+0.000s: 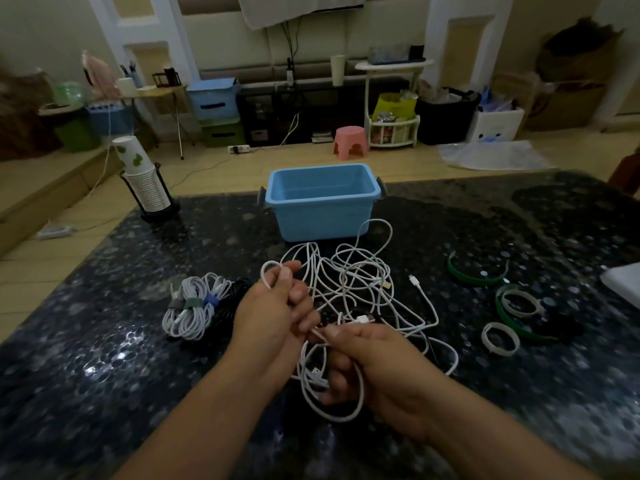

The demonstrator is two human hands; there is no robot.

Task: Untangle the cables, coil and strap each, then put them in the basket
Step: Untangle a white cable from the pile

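A tangle of white cables (360, 282) lies on the dark speckled table (104, 341) in front of the empty blue basket (322, 202). My left hand (273, 313) grips a folded loop of white cable that sticks out above its fingers. My right hand (374, 358) pinches the same cable near the left hand, and more loops hang below its fingers. Two strapped white coils (194, 306) lie to the left, with a black cable bundle (228, 299) beside them. Green and white straps (512, 306) lie loose at the right.
A stack of paper cups in a black holder (145, 181) stands at the table's far left corner. A white object (623, 282) pokes in at the right edge. Beyond the table lie a wooden floor, a pink stool (349, 140) and storage bins.
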